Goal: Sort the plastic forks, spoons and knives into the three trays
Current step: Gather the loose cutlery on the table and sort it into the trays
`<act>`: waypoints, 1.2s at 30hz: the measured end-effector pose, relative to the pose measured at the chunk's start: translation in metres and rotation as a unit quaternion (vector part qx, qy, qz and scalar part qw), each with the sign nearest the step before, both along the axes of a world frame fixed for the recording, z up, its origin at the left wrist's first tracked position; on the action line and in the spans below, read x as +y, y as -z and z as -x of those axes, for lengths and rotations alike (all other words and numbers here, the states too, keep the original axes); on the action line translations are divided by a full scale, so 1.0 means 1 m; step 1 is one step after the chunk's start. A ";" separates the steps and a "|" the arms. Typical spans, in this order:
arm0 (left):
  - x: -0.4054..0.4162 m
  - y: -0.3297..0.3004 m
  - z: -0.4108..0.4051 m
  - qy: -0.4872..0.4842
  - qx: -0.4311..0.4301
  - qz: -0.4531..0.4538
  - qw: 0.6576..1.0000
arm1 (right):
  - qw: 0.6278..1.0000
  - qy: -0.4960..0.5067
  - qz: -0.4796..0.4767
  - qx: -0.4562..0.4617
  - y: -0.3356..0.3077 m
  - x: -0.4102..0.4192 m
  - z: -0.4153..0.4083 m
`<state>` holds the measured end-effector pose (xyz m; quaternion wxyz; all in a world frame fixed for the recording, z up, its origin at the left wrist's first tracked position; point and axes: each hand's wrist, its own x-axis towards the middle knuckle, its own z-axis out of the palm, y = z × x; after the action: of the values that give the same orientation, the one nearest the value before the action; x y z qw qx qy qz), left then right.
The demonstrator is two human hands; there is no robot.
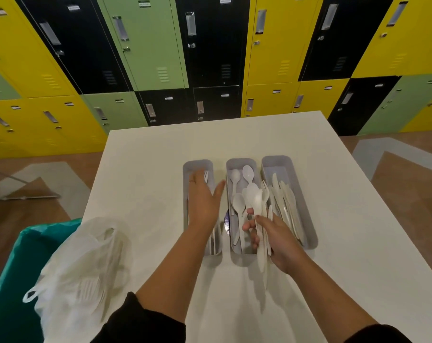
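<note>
Three grey trays stand side by side on the white table. The left tray [197, 164] holds forks, mostly hidden under my left hand [203, 198], which hovers over it with fingers straight. Several white spoons [247, 173] lie in the middle tray [239, 163]. The right tray [279, 160] holds several white knives [284, 196]. My right hand [274, 237] grips a bunch of mixed white cutlery [259, 209], with a spoon and a fork showing, above the gap between the middle and right trays.
A white plastic bag [83, 271] with more cutlery lies at the table's left front corner, partly over a green bin [14, 280]. Yellow, green and black lockers stand behind the table. The table [160, 154] edges drop to a wooden floor on both sides.
</note>
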<state>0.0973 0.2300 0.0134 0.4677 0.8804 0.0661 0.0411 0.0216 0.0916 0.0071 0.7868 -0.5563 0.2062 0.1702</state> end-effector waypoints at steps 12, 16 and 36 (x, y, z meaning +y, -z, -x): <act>-0.038 0.001 0.014 0.063 0.238 0.250 0.937 | 0.998 -0.033 0.040 -0.026 -0.007 -0.004 0.003; -0.033 -0.005 0.005 -0.021 0.199 0.319 0.926 | 0.997 -0.047 0.043 -0.036 -0.007 -0.005 0.006; -0.048 0.001 -0.006 0.188 0.226 0.265 0.918 | 0.996 -0.084 0.017 -0.031 -0.004 -0.020 0.007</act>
<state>0.1032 0.1825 0.0126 0.6555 0.7066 0.0117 -0.2664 0.0148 0.0712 0.0111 0.7661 -0.5899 0.1373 0.2153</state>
